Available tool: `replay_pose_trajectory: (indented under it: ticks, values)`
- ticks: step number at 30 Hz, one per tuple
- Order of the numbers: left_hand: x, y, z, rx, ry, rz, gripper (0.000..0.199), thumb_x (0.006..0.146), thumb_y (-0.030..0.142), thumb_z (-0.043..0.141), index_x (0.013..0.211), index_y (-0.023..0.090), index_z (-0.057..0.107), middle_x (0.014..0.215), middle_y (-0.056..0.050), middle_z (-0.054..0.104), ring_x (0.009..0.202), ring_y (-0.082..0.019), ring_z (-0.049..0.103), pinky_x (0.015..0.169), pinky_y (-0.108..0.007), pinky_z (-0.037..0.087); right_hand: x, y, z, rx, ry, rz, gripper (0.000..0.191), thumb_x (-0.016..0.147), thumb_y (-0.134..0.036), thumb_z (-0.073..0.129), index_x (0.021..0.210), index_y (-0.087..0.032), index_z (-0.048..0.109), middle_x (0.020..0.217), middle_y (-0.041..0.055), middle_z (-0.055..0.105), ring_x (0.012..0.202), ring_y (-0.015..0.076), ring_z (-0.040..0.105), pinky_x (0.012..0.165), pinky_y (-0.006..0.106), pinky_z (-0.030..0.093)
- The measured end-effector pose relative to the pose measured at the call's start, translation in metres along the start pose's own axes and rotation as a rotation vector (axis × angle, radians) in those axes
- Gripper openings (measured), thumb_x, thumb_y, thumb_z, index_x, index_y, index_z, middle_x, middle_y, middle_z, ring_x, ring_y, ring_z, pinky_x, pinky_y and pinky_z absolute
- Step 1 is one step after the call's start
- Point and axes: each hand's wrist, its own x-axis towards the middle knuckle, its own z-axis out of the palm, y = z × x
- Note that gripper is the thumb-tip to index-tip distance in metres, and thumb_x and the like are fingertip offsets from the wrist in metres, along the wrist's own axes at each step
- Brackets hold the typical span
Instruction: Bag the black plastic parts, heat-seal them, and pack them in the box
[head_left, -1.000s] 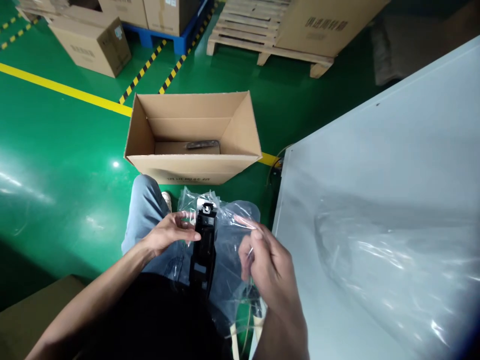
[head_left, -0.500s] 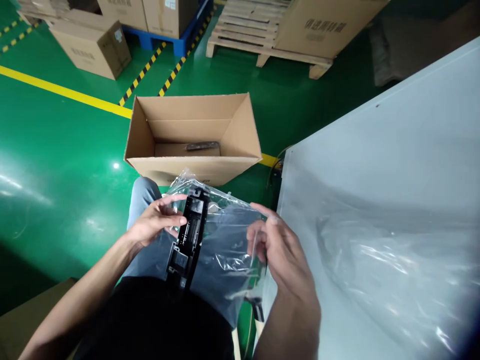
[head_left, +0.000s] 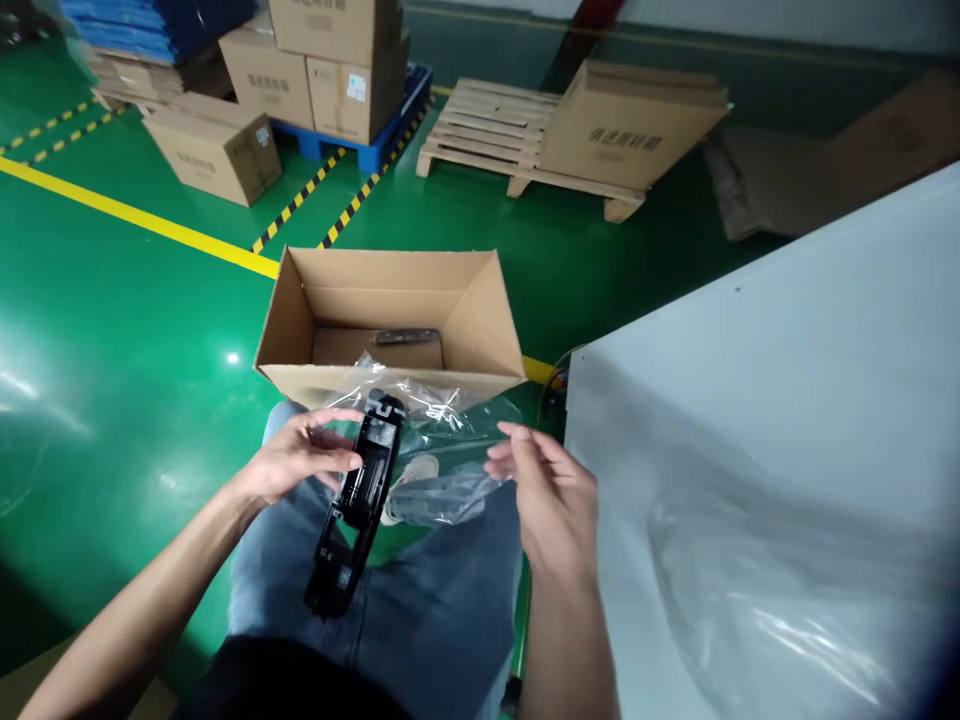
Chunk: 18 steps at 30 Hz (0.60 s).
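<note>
Black frame [head_left: 366, 482] sits pinched in my left hand [head_left: 300, 457], seemingly for steadiness; my half-curled right hand [head_left: 553, 490] meets clear film [head_left: 456, 490], grip unclear.

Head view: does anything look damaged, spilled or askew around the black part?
Nothing stands out as damaged or spilled. The black part slants in the left hand and the clear plastic beside it is wrinkled, but neither looks odd during handling. Small damage can't be ruled out.
</note>
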Motion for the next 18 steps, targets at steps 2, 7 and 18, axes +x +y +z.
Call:
replay_pose_trajectory:
  ticks: [2,7,18]
  values:
    - [0.013,0.009,0.000,0.014,0.003,0.009,0.067,0.059,0.024,0.102,0.121,0.018,0.077,0.080,-0.005,0.077,0.067,-0.019,0.073,0.056,-0.026,0.064,0.021,-0.005,0.009,0.098,0.019,0.053,0.055,0.078,-0.069,0.080,0.099,-0.019,0.079,0.072,0.0021,0.072,0.056,0.0135,0.064,0.050,0.025,0.050]
    - [0.074,0.050,-0.008,-0.062,-0.010,0.036,0.067,0.064,0.025,0.100,0.125,0.018,0.073,0.083,-0.005,0.078,0.066,-0.018,0.074,0.053,-0.024,0.062,0.084,-0.014,0.016,0.151,0.016,0.020,0.066,0.082,-0.076,0.071,0.117,-0.020,0.074,0.088,0.0062,0.078,0.067,0.0176,0.073,0.053,0.025,0.052]
    - [0.289,0.090,-0.058,-0.138,0.267,0.112,0.040,0.076,0.019,0.090,0.104,0.018,0.061,0.073,0.002,0.070,0.054,-0.014,0.069,0.051,-0.022,0.058,0.118,0.126,0.028,-0.274,0.155,0.129,0.032,0.099,-0.053,0.062,0.099,-0.023,0.074,0.067,0.0014,0.067,0.058,0.0198,0.063,0.051,0.030,0.053]
